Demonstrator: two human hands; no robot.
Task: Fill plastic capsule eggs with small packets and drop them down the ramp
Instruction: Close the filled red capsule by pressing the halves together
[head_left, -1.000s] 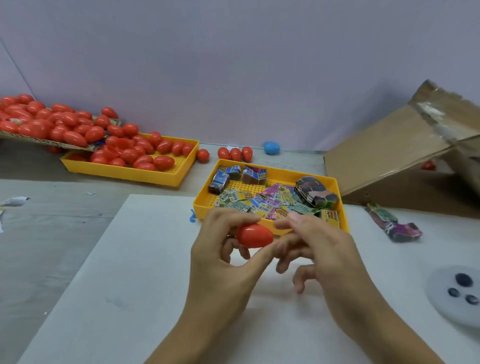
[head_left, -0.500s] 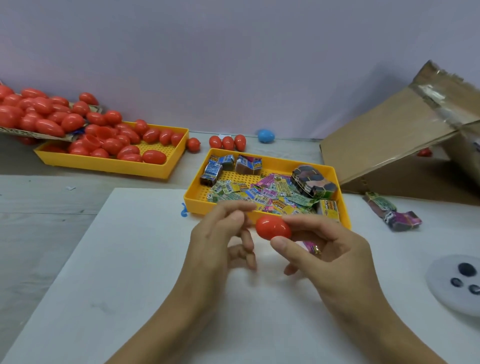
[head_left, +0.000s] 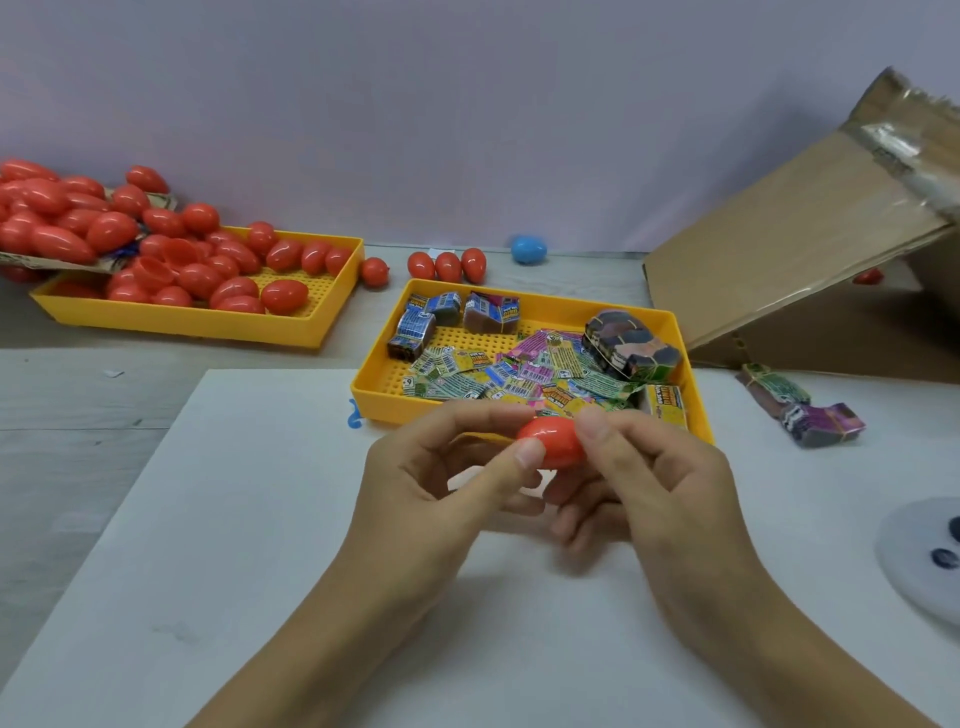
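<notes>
The egg pinched between both hands is glossy red, like the heap of eggs at far left; one lone egg by the wall is blue. Both trays are yellow with dotted, perforated floors. The packets are printed in green, yellow, pink and blue, some with barcodes. The ramp is brown cardboard, the surface is white, and the wall is pale lilac.

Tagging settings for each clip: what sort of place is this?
Likely a small hand-packing workbench: a yellow tray heaped with red capsule eggs, another tray of packets, and a cardboard ramp.
</notes>
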